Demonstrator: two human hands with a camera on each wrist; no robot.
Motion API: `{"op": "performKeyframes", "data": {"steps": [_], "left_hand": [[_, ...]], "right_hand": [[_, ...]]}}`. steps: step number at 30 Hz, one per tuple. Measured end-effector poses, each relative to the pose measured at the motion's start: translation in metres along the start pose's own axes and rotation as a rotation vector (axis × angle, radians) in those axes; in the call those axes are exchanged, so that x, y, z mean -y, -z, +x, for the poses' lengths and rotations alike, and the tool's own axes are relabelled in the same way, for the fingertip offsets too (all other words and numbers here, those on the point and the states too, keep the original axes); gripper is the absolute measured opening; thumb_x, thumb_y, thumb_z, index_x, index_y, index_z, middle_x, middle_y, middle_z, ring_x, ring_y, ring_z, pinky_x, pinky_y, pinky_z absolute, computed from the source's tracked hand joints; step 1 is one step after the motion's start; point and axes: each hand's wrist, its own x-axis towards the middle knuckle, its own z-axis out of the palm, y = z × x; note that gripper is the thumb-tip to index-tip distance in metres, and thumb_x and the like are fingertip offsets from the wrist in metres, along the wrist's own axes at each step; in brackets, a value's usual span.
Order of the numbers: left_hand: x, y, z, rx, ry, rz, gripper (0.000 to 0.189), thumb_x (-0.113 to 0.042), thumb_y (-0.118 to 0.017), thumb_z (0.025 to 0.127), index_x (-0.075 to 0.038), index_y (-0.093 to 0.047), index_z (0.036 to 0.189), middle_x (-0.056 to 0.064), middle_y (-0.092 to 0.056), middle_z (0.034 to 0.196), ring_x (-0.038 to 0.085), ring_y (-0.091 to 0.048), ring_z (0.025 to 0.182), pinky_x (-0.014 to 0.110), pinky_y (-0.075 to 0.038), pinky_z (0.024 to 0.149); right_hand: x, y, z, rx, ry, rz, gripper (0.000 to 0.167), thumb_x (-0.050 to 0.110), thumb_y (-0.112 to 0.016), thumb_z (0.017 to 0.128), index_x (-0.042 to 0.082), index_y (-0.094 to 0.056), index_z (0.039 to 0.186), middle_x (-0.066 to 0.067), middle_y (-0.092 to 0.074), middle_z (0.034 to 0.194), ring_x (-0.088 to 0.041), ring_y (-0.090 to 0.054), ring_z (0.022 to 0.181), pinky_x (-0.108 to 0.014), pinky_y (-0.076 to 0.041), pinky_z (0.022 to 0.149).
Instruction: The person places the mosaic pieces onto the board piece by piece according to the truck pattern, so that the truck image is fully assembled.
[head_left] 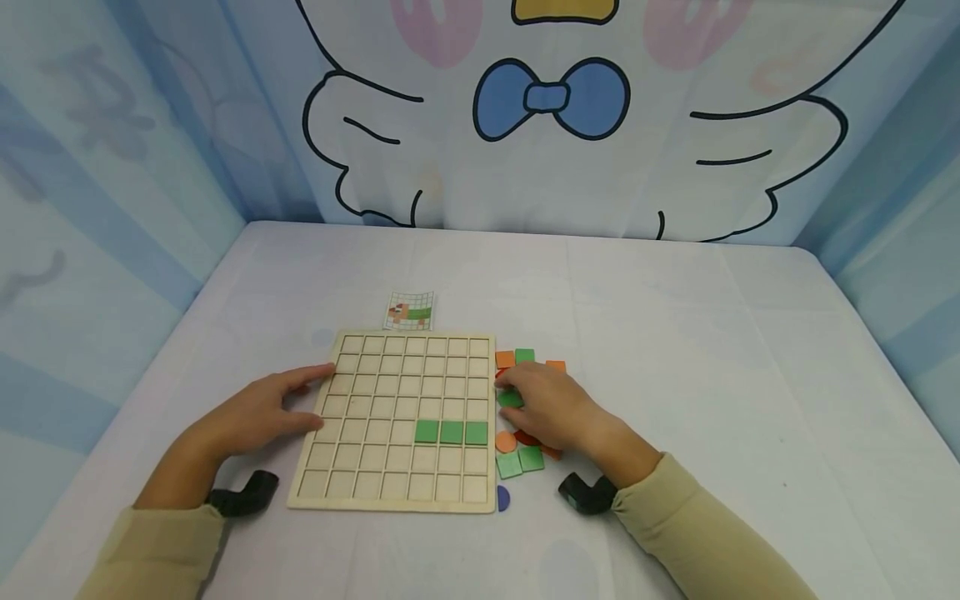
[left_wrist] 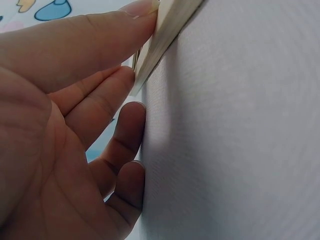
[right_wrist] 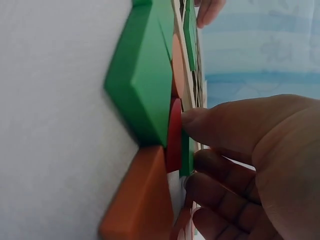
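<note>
A wooden grid board (head_left: 375, 408) lies on the table, with three green square tiles (head_left: 452, 432) side by side in one row at its right edge. My left hand (head_left: 255, 412) rests against the board's left edge, thumb and forefinger spread along it; the left wrist view shows the thumb (left_wrist: 115, 40) on the edge. Over the loose pieces at the board's right side, my right hand (head_left: 555, 404) pinches a green tile (right_wrist: 187, 155) between thumb and fingers. That tile (head_left: 510, 399) is partly covered by the hand in the head view.
Beside the board's right edge lie orange squares (head_left: 506, 359), green squares (head_left: 532, 458), an orange disc (head_left: 506, 442), red pieces (head_left: 527, 437) and a purple half-disc (head_left: 503, 498). A small pattern card (head_left: 409, 311) sits behind the board. Printed curtains (head_left: 547, 167) hang around the table.
</note>
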Motion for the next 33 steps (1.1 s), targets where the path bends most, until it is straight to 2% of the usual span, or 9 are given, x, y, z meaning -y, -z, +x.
{"op": "performKeyframes", "data": {"steps": [11,15,21,26,33], "left_hand": [[-0.0003,0.0006,0.0015,-0.002,0.005,0.000,0.079,-0.030,-0.077,0.087,-0.008,-0.040,0.153,0.029,-0.041,0.149,0.047,-0.042,0.133,0.064,-0.034,0.105],[-0.0008,0.0000,0.0020,-0.008,0.007,0.001,0.078,-0.028,-0.077,0.087,-0.007,-0.041,0.153,0.029,-0.040,0.150,0.047,-0.042,0.133,0.064,-0.033,0.106],[-0.0015,0.0000,0.0012,-0.011,0.004,0.013,0.078,-0.027,-0.077,0.087,-0.007,-0.041,0.153,0.030,-0.041,0.149,0.047,-0.042,0.132,0.064,-0.034,0.105],[-0.0023,0.0000,0.0007,-0.009,0.006,0.006,0.078,-0.028,-0.077,0.087,-0.007,-0.041,0.153,0.030,-0.041,0.149,0.047,-0.042,0.132,0.064,-0.033,0.105],[-0.0011,0.0005,-0.0007,-0.002,-0.001,-0.004,0.078,-0.029,-0.077,0.088,-0.007,-0.040,0.153,0.029,-0.042,0.148,0.046,-0.042,0.132,0.064,-0.034,0.104]], "right_hand": [[-0.0002,0.0021,0.0001,0.006,-0.010,0.025,0.035,0.014,-0.072,0.092,0.002,-0.063,0.124,-0.009,-0.063,0.120,-0.022,-0.060,0.107,-0.038,-0.051,0.092],[-0.0010,0.0030,0.0003,-0.012,-0.003,-0.037,0.035,0.017,-0.073,0.091,0.003,-0.065,0.122,-0.008,-0.066,0.118,-0.024,-0.060,0.111,-0.040,-0.050,0.096],[-0.0029,0.0040,0.0003,-0.049,0.015,-0.101,0.034,0.021,-0.075,0.089,0.003,-0.068,0.118,-0.005,-0.070,0.108,-0.025,-0.063,0.101,-0.041,-0.049,0.094],[-0.0043,0.0031,-0.0008,-0.056,0.028,-0.101,0.031,0.020,-0.075,0.089,0.003,-0.069,0.114,-0.003,-0.069,0.102,-0.022,-0.063,0.096,-0.041,-0.049,0.092],[-0.0048,0.0022,-0.0014,-0.061,0.032,-0.073,0.028,0.017,-0.073,0.089,0.003,-0.069,0.113,-0.004,-0.070,0.104,-0.023,-0.064,0.098,-0.040,-0.050,0.092]]}}
